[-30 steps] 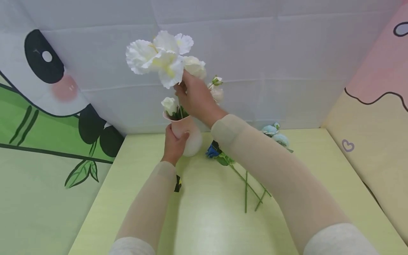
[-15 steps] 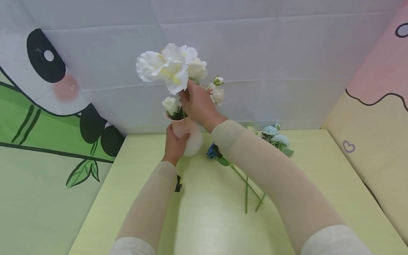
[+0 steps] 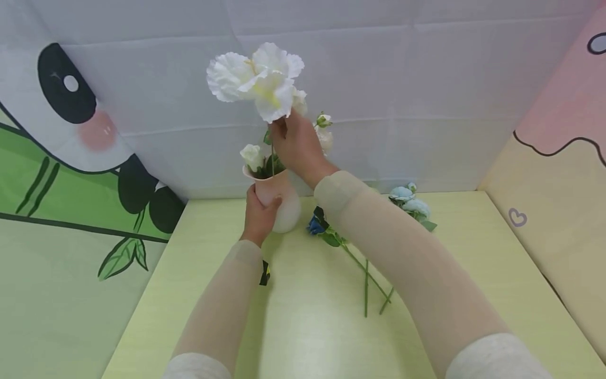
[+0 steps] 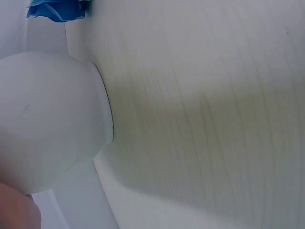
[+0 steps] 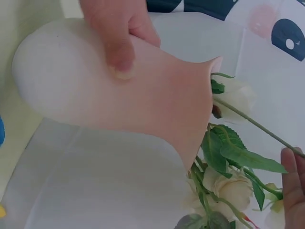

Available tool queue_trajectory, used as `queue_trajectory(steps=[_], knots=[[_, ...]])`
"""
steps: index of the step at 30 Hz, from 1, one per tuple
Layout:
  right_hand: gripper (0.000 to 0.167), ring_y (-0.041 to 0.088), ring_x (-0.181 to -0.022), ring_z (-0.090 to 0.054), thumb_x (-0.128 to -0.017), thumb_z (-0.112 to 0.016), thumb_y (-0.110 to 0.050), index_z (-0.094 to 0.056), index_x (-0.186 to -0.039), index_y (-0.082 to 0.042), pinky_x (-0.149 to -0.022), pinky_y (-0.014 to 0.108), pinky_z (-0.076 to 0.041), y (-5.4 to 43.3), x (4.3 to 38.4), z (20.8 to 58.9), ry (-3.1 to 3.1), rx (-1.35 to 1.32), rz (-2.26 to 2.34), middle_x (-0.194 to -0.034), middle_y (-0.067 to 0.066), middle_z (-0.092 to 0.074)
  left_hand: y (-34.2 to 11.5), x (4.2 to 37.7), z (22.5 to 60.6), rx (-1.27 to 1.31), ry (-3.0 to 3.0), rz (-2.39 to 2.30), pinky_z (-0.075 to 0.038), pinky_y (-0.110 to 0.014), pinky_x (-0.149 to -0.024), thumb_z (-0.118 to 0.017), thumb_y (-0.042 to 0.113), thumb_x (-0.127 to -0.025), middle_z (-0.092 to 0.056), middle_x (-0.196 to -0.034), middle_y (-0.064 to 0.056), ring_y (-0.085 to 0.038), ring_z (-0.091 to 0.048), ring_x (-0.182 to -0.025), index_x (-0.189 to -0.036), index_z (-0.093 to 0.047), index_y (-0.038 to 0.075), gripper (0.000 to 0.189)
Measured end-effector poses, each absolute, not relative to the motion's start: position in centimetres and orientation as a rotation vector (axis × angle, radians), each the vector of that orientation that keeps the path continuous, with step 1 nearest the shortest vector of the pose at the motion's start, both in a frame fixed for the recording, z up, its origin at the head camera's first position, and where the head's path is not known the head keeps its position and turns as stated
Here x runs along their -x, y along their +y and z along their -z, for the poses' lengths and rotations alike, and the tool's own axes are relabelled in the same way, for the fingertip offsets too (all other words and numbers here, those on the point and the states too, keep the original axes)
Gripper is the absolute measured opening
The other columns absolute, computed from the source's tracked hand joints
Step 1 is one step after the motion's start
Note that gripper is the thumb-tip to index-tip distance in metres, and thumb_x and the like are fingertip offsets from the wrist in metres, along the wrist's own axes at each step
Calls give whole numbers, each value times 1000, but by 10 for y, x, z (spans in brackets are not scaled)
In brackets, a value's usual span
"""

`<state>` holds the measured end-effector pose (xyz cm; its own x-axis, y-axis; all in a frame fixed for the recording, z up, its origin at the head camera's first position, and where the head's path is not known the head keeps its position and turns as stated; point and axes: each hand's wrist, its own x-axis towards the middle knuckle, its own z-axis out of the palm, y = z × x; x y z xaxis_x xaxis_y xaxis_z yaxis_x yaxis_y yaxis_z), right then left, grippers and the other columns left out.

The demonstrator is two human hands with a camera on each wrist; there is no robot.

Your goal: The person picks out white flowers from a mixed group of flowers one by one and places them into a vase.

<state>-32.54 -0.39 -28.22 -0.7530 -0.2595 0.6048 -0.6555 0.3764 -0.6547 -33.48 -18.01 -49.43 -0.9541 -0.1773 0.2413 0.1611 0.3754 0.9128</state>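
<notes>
A vase (image 3: 285, 208), pink at the flared neck and white at the round base, stands on the table in the head view. My left hand (image 3: 259, 216) grips its side, thumb across the front, as the right wrist view also shows. Above the mouth my right hand (image 3: 303, 145) pinches the stem (image 5: 257, 123) of a large white artificial flower (image 3: 260, 79) with a yellow centre. That thin stem runs down into the vase mouth. White roses (image 5: 231, 191) with green leaves lean out of the vase, partly hidden behind my right hand in the head view.
Right of the vase lie a blue rose (image 3: 316, 225) and several green stems (image 3: 366, 289), partly under my right forearm. Pale blue flowers (image 3: 413, 204) lie near the back edge. A small black-and-yellow object (image 3: 265, 272) is beside my left forearm. A white cloth (image 3: 426, 105) hangs behind.
The white flower in my right hand has shifted right, dipping toward the vase and then rising again. My left hand and the vase stay in place.
</notes>
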Motion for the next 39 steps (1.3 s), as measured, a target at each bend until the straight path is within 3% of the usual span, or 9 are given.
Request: queue_trajectory(steps=[5, 12, 19, 26, 31, 39], knots=[[13, 15, -79, -59, -108, -51, -19, -56, -114, -8, -72, 29, -47, -7, 326, 282, -2249, -772, -1374, -93, 3, -64, -181, 334, 493, -19, -2331, 1614, -37, -49, -113, -72, 32, -94, -44, -147, -17, -32, -46, -134, -156, -25, 7, 82], [15, 20, -65, -44, -108, -47, -19, -55, -104, -7, -61, 29, -37, -11, 324, 291, -2307, -745, -1273, -80, 7, -49, -183, 336, 495, -26, -2330, 1630, -37, -48, -113, -73, 34, -94, -44, -147, -16, -30, -47, -134, -156, -25, 9, 82], [9, 19, -70, -47, -108, -51, -18, -56, -108, -10, -65, 31, -39, -14, 328, 302, -2361, -775, -1177, -80, 3, -52, -181, 334, 493, -17, -2329, 1600, -37, -49, -113, -73, 32, -94, -45, -147, -16, -30, -47, -133, -155, -26, 8, 80], [8, 18, -64, -43, -107, -49, -15, -52, -101, -10, -62, 31, -37, -14, 330, 314, -2375, -815, -1118, -72, 4, -46, -180, 333, 492, 0, -2315, 1628, -40, -48, -111, -72, 29, -95, -46, -145, -16, -30, -49, -130, -155, -27, 8, 79], [4, 19, -65, -43, -106, -52, -16, -54, -108, -13, -63, 32, -35, -12, 331, 321, -2471, -784, -1079, -74, 3, -48, -180, 333, 492, 5, -2320, 1613, -40, -49, -110, -73, 30, -95, -47, -144, -16, -31, -50, -129, -155, -27, 7, 79], [4, 20, -76, -51, -101, -59, -12, -62, -103, -12, -71, 34, -41, -8, 333, 329, -2497, -768, -1025, -84, 2, -57, -179, 333, 493, 27, -2305, 1617, -40, -49, -111, -73, 27, -95, -46, -145, -16, -31, -50, -130, -154, -26, 5, 79]])
